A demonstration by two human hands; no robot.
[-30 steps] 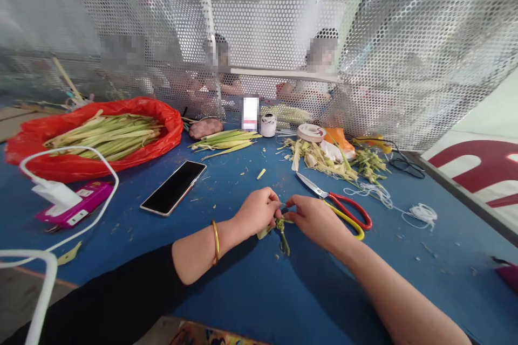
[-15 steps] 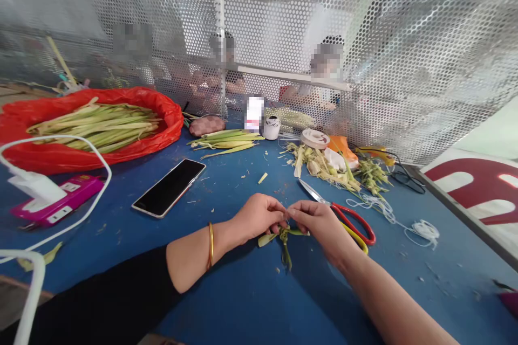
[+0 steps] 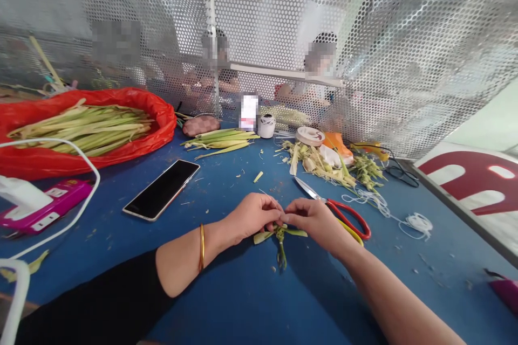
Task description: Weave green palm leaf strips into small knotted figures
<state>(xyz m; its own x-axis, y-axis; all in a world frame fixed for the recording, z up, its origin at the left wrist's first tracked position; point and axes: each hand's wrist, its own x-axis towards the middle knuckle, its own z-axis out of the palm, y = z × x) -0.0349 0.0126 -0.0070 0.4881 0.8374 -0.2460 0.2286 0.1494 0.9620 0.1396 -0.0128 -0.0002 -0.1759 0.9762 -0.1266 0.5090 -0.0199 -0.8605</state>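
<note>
A small knotted figure of green leaf strips [image 3: 280, 236], with two side strips and a hanging tail, is just below my fingers over the blue table. My left hand [image 3: 256, 216], gold bangle at the wrist, is closed with its fingertips at the top of the figure. From the other side my right hand [image 3: 309, 216] is closed in a pinch, its fingertips meeting the left ones. Fingers hide what the right pinch holds. Red-and-yellow-handled scissors [image 3: 311, 188] lie beside the right hand, blades pointing away to the left.
A red bag [image 3: 162, 132] of long leaf strips stands at left, near a phone [image 3: 162, 190] and a purple power strip [image 3: 52, 207]. Leaf scraps [image 3: 311, 164], a tape roll [image 3: 310, 135] and white string [image 3: 418, 223] lie right. Perforated metal screens [image 3: 275, 27] rise behind, with people beyond.
The view has shifted slightly, so the table things sit a little further left. My fingertips have come down closer to the leaf figure and drawn together.
</note>
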